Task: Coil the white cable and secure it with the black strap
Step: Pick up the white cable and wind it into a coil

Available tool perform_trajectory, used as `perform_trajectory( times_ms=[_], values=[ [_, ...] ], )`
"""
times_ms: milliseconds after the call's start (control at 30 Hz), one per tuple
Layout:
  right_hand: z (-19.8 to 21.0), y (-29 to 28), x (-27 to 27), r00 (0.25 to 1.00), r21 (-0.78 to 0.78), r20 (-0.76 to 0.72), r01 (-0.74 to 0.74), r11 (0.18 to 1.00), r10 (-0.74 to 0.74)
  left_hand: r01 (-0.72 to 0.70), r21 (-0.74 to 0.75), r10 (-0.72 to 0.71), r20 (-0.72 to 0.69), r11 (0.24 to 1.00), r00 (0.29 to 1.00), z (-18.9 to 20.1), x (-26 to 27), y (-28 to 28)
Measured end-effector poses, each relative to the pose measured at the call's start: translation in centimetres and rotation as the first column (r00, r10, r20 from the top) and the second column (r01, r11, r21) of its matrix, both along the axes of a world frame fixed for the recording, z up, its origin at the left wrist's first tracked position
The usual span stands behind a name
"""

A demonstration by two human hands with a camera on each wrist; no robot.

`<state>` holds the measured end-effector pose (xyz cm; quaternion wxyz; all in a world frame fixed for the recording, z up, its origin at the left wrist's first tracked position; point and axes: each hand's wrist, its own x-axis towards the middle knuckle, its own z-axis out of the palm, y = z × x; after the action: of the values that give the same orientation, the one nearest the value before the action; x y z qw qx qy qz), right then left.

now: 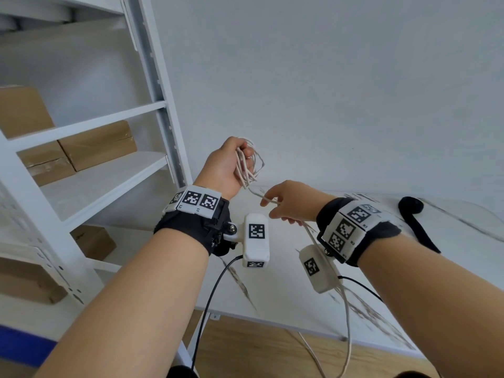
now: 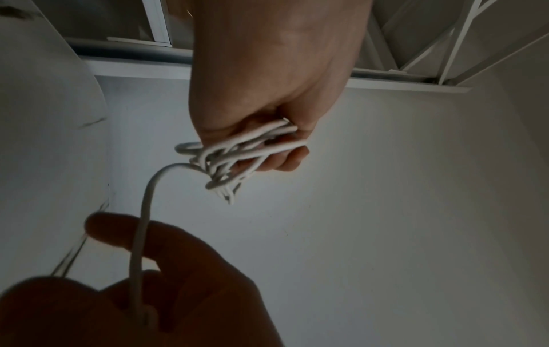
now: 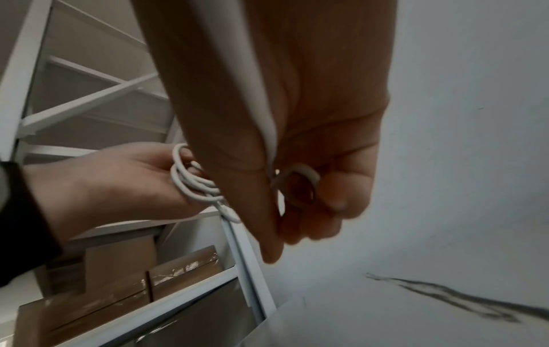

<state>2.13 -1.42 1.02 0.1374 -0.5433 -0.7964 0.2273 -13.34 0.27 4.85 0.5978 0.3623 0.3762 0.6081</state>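
1. Now your left hand (image 1: 227,166) is raised above your right, fingers curled round a bundle of loops of the white cable (image 1: 246,167).
2. Your right hand (image 1: 290,201), just below and beside it, pinches the loose run of cable, which passes under your wrist and hangs past the table (image 1: 300,309) edge.
3. Well off to the right of your right hand, the black strap (image 1: 417,225) lies on the table, untouched.
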Motion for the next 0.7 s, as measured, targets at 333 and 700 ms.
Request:
perform_trajectory(
  times_ms=[333,700],
  values=[
    [1.3,-1.5,-1.1,0.980,-0.203,-0.080,-0.194,0.960,0.181,-0.085,0.138,0.116,-0.227,0.987,0.967,-0.6,0.6,0.1],
    [2.7,-2.1,0.1,0.956,-0.209,-0.216,-0.243,0.947,0.198,-0.125,0.244,0.260,-0.670,0.962,0.695,-1.3,0.2,0.3]
  ],
)
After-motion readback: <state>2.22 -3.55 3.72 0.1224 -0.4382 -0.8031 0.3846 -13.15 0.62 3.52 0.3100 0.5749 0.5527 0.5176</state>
